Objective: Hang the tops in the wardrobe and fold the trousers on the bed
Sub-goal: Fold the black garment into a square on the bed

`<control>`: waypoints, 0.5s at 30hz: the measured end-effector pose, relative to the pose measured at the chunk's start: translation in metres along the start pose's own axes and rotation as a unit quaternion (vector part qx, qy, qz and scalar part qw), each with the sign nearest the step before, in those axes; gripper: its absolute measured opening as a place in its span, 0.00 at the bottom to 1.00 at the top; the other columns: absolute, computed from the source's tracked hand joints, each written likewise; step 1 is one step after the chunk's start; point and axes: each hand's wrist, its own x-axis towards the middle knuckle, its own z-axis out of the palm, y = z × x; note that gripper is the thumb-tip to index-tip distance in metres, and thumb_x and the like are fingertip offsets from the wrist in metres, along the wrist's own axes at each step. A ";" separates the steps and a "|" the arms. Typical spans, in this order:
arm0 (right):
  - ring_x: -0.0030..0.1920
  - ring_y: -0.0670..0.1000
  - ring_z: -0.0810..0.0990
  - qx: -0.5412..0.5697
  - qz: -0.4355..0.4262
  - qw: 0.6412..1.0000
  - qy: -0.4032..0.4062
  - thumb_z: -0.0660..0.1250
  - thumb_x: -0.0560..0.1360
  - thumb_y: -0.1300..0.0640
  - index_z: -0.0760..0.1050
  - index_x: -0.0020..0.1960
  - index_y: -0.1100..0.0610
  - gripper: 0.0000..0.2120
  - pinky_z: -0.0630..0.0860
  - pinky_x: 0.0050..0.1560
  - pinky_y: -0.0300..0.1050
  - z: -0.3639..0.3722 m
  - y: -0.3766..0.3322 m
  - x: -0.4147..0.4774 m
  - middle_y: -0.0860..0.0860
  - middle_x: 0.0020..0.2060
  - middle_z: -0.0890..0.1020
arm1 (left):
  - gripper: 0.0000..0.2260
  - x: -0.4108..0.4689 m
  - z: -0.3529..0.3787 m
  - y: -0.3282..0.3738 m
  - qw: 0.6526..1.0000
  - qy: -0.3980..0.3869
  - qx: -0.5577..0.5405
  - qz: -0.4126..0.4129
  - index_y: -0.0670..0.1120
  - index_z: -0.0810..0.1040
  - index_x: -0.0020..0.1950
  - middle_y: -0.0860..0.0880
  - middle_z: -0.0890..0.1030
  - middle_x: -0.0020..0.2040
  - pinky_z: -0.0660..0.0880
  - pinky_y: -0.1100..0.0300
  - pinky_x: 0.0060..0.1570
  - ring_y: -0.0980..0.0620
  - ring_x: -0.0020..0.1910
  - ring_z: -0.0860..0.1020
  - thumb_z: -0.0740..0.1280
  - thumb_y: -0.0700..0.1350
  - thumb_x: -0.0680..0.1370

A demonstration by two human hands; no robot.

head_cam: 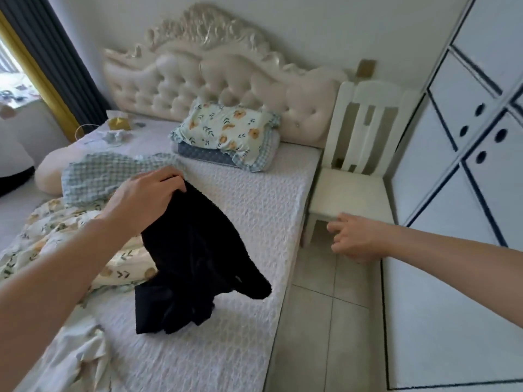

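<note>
A black garment [198, 261] hangs from my left hand [147, 199], which grips its top edge above the bed [254, 199]. The lower part of the garment lies bunched on the white quilted mattress near the bed's right edge. Whether it is a top or trousers cannot be told. My right hand [356, 239] hovers over the floor gap between the bed and the wardrobe [452, 250], fingers loosely spread and holding nothing. The white wardrobe with dark trim lines fills the right side, doors closed.
A floral duvet [56, 239] and a green checked cloth [113, 174] lie crumpled on the bed's left half. Stacked pillows [226, 134] sit by the tufted headboard. A white chair [359, 165] stands between bed and wardrobe. The tiled floor strip [325, 321] is narrow.
</note>
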 end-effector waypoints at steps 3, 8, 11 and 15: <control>0.66 0.56 0.68 0.014 0.055 0.997 0.060 0.59 0.79 0.49 0.73 0.58 0.55 0.13 0.63 0.66 0.53 0.003 0.009 -0.024 0.52 0.56 0.79 | 0.10 0.052 -0.015 0.037 1.000 0.007 -0.004 0.016 0.43 0.82 0.48 0.48 0.81 0.53 0.80 0.50 0.38 0.43 0.41 0.81 0.67 0.30 0.74; 0.69 0.53 0.67 0.180 0.130 0.952 0.211 0.57 0.81 0.43 0.69 0.68 0.55 0.21 0.66 0.66 0.48 -0.016 -0.011 -0.008 0.52 0.65 0.74 | 0.11 0.131 -0.029 0.088 0.997 0.025 -0.053 -0.040 0.48 0.83 0.52 0.51 0.79 0.53 0.78 0.47 0.47 0.44 0.48 0.79 0.64 0.38 0.76; 0.66 0.51 0.69 0.410 0.187 0.837 0.311 0.58 0.78 0.36 0.62 0.72 0.52 0.29 0.69 0.64 0.48 -0.033 -0.016 -0.008 0.50 0.67 0.72 | 0.10 0.169 -0.042 0.114 0.995 0.044 -0.072 -0.047 0.47 0.84 0.52 0.49 0.79 0.49 0.78 0.48 0.48 0.42 0.48 0.78 0.66 0.38 0.74; 0.53 0.48 0.79 0.519 0.228 0.737 0.369 0.63 0.74 0.35 0.53 0.72 0.44 0.33 0.79 0.52 0.50 -0.053 -0.010 -0.026 0.47 0.59 0.76 | 0.11 0.208 -0.063 0.146 0.989 0.096 -0.104 -0.049 0.46 0.84 0.51 0.47 0.80 0.48 0.78 0.46 0.48 0.43 0.47 0.78 0.66 0.37 0.73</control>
